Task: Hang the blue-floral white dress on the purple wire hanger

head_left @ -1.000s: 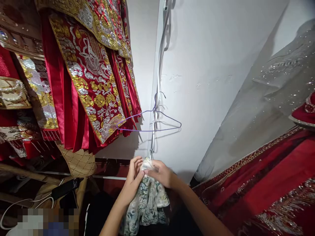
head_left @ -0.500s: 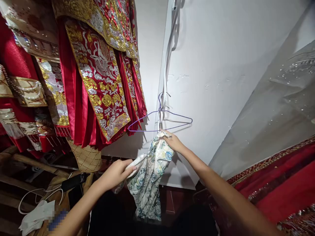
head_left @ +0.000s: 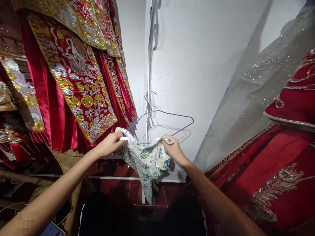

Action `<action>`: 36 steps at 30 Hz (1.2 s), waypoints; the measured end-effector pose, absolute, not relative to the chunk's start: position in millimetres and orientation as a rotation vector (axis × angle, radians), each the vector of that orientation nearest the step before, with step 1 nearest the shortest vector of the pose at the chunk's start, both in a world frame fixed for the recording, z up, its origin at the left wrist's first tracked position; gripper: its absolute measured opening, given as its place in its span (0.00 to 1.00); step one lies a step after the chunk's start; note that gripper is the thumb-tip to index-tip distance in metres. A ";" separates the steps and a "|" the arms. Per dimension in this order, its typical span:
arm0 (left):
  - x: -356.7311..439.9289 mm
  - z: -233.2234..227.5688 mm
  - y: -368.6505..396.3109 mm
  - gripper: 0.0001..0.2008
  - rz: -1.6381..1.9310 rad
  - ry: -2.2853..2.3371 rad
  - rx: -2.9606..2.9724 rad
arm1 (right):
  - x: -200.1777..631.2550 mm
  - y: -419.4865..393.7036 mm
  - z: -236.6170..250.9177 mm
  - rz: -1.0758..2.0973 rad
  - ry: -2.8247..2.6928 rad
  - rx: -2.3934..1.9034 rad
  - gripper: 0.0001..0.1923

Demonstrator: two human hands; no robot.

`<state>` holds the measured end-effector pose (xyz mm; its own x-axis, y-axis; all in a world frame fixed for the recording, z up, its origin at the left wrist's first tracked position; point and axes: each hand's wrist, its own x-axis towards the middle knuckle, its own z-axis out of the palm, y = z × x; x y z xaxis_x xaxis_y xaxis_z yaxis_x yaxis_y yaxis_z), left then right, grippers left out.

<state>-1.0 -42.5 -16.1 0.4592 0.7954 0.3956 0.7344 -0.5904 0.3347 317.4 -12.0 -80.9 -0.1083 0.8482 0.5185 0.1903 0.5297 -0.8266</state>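
Note:
My left hand and my right hand each grip one end of a small floral garment, white with blue and yellow flowers. I hold it stretched level right at the bottom bar of a purple wire hanger. The hanger hangs from a white strip in the corner of the white wall. The rest of the cloth droops between my hands.
Red satin robes with gold and silver embroidery hang at the left, close to my left hand. More red embroidered cloth and a grey sequined fabric fill the right. A red tiled floor lies below.
Both hands rose from waist height with the garment. They moved apart, spreading the cloth, and now hold it up at the hanger's bottom bar.

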 end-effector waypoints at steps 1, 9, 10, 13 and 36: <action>5.6 -13.6 -36.1 0.11 0.849 1.336 2.583 | 307.8 -14.5 -85.2 0.738 -1.583 -0.892 0.09; 1.4 -6.3 -3.3 0.22 1.125 1.259 2.649 | 277.9 -42.7 -77.1 0.831 -1.630 -0.805 0.05; -5.5 -6.4 -3.3 0.25 1.083 1.268 2.670 | 287.6 -46.0 -73.6 0.839 -1.700 -0.813 0.11; -21.6 -6.5 -4.3 0.28 1.100 1.362 2.659 | 327.1 -50.9 -62.0 0.717 -1.714 -0.947 0.36; 15.9 33.4 16.2 0.16 1.216 1.601 2.437 | 392.5 -34.8 37.0 1.159 -1.687 -1.112 0.22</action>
<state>15.9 16.2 33.4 0.1901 0.7752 0.6024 0.7886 -0.4860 0.3766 392.5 -34.8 37.0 -0.3031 0.9447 0.1250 0.2225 0.1977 -0.9547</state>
